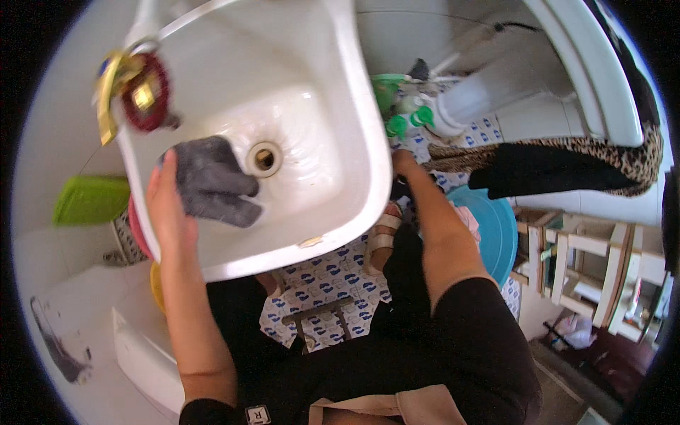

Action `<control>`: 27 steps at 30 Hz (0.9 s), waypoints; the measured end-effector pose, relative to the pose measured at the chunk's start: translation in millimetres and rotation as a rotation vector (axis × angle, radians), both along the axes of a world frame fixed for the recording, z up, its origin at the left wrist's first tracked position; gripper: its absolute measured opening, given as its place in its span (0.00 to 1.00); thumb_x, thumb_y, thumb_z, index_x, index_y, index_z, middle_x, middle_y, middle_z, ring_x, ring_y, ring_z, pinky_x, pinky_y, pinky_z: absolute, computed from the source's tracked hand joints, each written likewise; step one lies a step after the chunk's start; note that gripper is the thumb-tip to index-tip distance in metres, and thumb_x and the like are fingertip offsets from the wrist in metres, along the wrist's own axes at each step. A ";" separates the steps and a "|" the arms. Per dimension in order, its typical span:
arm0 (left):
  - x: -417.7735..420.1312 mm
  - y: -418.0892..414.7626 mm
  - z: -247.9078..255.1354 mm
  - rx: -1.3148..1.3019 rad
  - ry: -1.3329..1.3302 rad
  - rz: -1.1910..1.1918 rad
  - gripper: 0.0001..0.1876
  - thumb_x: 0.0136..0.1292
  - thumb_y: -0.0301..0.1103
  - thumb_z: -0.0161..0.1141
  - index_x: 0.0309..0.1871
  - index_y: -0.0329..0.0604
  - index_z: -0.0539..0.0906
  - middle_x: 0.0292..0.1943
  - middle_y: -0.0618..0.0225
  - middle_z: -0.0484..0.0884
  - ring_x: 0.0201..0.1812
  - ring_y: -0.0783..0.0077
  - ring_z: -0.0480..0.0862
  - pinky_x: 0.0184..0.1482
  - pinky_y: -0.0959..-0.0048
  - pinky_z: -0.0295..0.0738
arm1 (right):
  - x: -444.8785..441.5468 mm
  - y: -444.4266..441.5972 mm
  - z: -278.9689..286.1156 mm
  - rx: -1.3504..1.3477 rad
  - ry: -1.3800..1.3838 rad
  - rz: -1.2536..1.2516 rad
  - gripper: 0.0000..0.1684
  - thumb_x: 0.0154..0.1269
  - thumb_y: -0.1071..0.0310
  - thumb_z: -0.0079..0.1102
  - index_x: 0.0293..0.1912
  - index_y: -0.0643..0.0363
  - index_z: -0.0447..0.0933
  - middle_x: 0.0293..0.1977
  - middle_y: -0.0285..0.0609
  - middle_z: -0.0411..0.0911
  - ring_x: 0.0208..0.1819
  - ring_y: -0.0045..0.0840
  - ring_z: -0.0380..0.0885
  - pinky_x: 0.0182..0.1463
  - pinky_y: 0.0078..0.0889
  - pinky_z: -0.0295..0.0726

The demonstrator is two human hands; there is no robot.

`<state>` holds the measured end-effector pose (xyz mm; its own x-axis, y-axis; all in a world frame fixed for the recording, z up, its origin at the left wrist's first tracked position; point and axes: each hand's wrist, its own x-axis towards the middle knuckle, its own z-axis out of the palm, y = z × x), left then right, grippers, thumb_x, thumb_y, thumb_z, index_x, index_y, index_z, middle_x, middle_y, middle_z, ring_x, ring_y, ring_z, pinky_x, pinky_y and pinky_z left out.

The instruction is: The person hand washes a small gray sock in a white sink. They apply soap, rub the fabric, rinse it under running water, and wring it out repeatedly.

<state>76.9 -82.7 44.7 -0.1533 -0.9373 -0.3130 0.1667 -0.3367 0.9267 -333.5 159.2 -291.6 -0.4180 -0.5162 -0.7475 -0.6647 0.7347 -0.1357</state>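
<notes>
My left hand (172,199) is at the left inner wall of a white sink (340,127), with its fingers around the edge of a grey cloth (212,178). The cloth lies bunched beside the drain hole (264,158), over a wet basin. My right hand (405,162) reaches down outside the sink's right rim, beside a leopard-print and black garment (552,164). Its fingers are mostly hidden, so whether it holds the garment cannot be told. A gold and red tap (143,98) stands at the sink's upper left.
A blue basin (496,234) with pink cloth stands on the patterned floor by my right arm. Green-capped bottles (409,125) and a green container (388,90) are beyond the sink. A wooden shelf rack (579,260) stands at right; a green plastic basin (93,201) is at left.
</notes>
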 end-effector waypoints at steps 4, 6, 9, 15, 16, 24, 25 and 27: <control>27.3 -2.9 7.6 -0.032 0.063 0.046 0.12 0.69 0.37 0.58 0.49 0.39 0.78 0.45 0.63 0.83 0.45 0.70 0.83 0.47 0.71 0.78 | 25.1 -21.9 132.1 0.076 -0.388 -0.076 0.11 0.61 0.68 0.59 0.28 0.67 0.80 0.22 0.49 0.81 0.19 0.34 0.80 0.21 0.38 0.80; 34.5 -3.7 15.5 -0.022 0.087 0.084 0.10 0.70 0.36 0.57 0.46 0.39 0.79 0.40 0.66 0.83 0.41 0.73 0.82 0.45 0.73 0.77 | 49.8 -33.6 219.8 0.196 -0.280 -0.055 0.15 0.66 0.67 0.53 0.29 0.67 0.81 0.23 0.51 0.82 0.18 0.34 0.81 0.20 0.38 0.81; 40.4 -8.1 19.4 -0.035 0.128 0.064 0.09 0.71 0.36 0.54 0.42 0.40 0.80 0.34 0.70 0.82 0.34 0.78 0.79 0.39 0.76 0.74 | 82.4 -40.2 346.3 -0.114 -0.073 -0.101 0.08 0.65 0.69 0.55 0.38 0.64 0.77 0.18 0.42 0.78 0.16 0.25 0.77 0.16 0.28 0.74; 57.6 -10.6 21.4 -0.047 0.144 0.088 0.10 0.70 0.37 0.55 0.40 0.41 0.81 0.28 0.76 0.78 0.28 0.84 0.70 0.31 0.80 0.64 | 196.7 -156.7 372.8 -0.541 -0.488 -0.094 0.11 0.69 0.64 0.55 0.43 0.62 0.77 0.31 0.39 0.81 0.30 0.18 0.80 0.32 0.21 0.79; 56.8 -11.0 22.4 -0.046 0.165 0.089 0.10 0.70 0.37 0.55 0.40 0.41 0.81 0.28 0.77 0.77 0.28 0.84 0.69 0.31 0.81 0.63 | 206.7 -176.2 335.6 -0.519 -0.591 -0.093 0.13 0.69 0.64 0.56 0.45 0.64 0.77 0.35 0.41 0.82 0.33 0.21 0.81 0.36 0.23 0.82; 73.1 -14.4 27.1 0.024 0.221 0.040 0.11 0.71 0.36 0.53 0.39 0.38 0.80 0.28 0.77 0.76 0.31 0.83 0.69 0.36 0.79 0.66 | 267.3 -263.8 140.3 -0.241 -0.571 -0.772 0.15 0.66 0.73 0.52 0.49 0.73 0.70 0.44 0.61 0.76 0.42 0.46 0.81 0.46 0.45 0.86; 74.2 -14.4 27.6 0.019 0.210 0.044 0.11 0.71 0.36 0.53 0.39 0.38 0.79 0.28 0.77 0.76 0.30 0.84 0.68 0.35 0.79 0.65 | 271.0 -265.2 128.8 -0.207 -0.521 -0.820 0.14 0.67 0.74 0.50 0.50 0.73 0.69 0.44 0.62 0.75 0.43 0.48 0.80 0.47 0.47 0.86; 73.5 -17.4 26.0 0.056 0.192 0.019 0.11 0.71 0.36 0.53 0.39 0.37 0.79 0.28 0.77 0.75 0.30 0.84 0.67 0.33 0.79 0.65 | 260.8 -266.7 103.2 -0.208 -0.629 -0.919 0.12 0.67 0.75 0.44 0.48 0.71 0.69 0.42 0.58 0.75 0.45 0.44 0.79 0.43 0.48 0.86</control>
<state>150.4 -100.2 70.7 -0.1973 -0.9225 -0.3317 0.3454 -0.3820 0.8572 -72.7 -107.5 -188.4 -0.2829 -0.3457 -0.8947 0.3451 0.8336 -0.4313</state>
